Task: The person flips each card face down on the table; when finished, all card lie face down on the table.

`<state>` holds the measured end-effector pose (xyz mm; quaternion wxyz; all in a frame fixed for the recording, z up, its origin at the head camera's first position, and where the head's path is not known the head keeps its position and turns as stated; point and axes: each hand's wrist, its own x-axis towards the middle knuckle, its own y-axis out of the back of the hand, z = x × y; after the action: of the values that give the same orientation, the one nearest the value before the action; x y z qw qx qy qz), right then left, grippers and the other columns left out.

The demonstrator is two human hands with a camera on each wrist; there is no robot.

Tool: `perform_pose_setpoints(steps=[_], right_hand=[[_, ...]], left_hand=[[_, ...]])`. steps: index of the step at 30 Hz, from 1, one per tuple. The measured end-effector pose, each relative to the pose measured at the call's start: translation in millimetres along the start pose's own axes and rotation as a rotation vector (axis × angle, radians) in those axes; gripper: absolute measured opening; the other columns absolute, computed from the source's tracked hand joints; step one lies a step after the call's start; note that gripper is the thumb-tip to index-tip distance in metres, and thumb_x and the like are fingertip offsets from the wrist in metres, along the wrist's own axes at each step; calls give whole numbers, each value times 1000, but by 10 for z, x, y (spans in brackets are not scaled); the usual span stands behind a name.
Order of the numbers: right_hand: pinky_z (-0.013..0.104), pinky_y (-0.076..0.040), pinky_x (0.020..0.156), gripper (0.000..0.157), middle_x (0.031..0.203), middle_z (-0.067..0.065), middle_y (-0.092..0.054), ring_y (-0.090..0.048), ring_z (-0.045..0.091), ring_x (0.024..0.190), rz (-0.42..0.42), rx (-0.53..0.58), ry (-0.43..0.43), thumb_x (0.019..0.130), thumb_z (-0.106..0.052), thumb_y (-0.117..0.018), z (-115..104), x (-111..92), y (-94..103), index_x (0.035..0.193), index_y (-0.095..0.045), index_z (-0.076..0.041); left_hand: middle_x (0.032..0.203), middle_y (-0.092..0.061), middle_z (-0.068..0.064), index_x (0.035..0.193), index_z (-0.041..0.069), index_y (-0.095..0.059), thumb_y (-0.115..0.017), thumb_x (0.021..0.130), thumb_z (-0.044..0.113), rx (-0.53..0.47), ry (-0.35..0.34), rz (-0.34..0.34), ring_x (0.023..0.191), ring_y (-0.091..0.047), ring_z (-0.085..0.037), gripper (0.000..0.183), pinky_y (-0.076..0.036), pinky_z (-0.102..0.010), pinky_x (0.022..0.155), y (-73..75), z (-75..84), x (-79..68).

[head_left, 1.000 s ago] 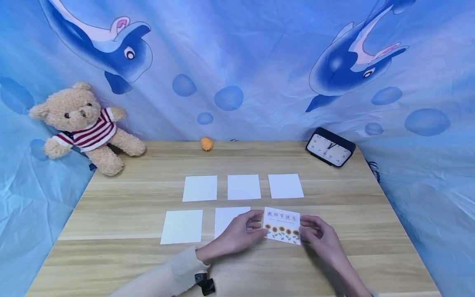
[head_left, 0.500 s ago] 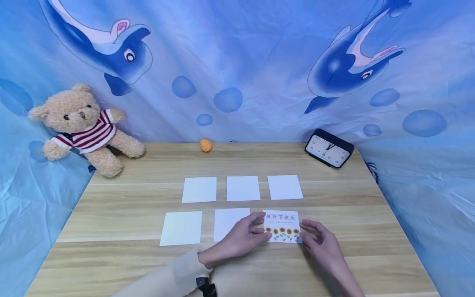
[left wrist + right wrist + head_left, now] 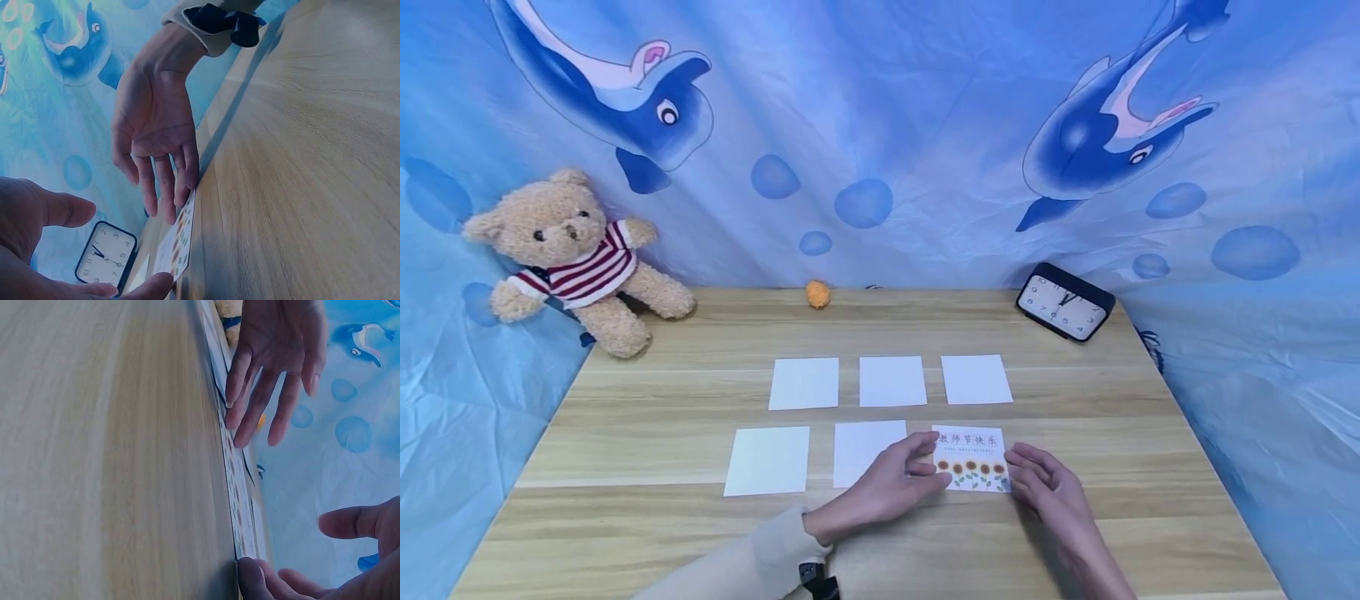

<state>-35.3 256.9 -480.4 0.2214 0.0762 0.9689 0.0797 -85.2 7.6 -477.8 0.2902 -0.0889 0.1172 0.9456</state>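
Note:
A printed greeting card [image 3: 972,454] with a row of sunflowers and Chinese characters lies flat on the wooden table, at the right end of the front row. My left hand [image 3: 887,485] rests at its left side, fingertips right at the edge and partly over it, fingers relaxed. At the opposite edge is my right hand [image 3: 1056,493], its fingers loosely bent and touching the card's side. In the left wrist view the card [image 3: 181,240] shows low between both hands. Left of it, a blank white card [image 3: 861,450] is partly hidden by my left hand.
Another blank card [image 3: 767,461] lies at the front left, and three more form a back row, including a middle card [image 3: 892,381]. Along the back stand a teddy bear [image 3: 576,258], an orange ball [image 3: 817,293] and a black clock [image 3: 1066,302], before a blue dolphin curtain [image 3: 925,125].
The sunflower card was tilted between both hands; it has come down flat and straightened in the row. My fingers have loosened at its edges. The other cards have stayed put.

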Motion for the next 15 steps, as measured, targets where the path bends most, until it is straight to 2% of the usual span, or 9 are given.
perform_pose_setpoints(steps=[9, 15], right_hand=[[17, -57, 95, 58, 155, 28, -49, -65, -4, 110, 19, 30, 7, 104, -14, -61, -2, -21, -44, 155, -38, 4], [22, -58, 98, 58, 155, 27, -49, -62, 13, 124, 22, 20, 4, 105, -15, -61, -10, -28, -52, 155, -37, 2]], left_hand=[[151, -53, -27, 153, 1, -46, -74, 95, 24, 6, 6, 8, 126, -66, -39, 68, -60, -43, 101, -13, -13, -10], [152, -53, -26, 153, 1, -46, -73, 96, 25, 16, -4, 8, 126, -66, -40, 68, -61, -43, 100, -17, -18, -19]])
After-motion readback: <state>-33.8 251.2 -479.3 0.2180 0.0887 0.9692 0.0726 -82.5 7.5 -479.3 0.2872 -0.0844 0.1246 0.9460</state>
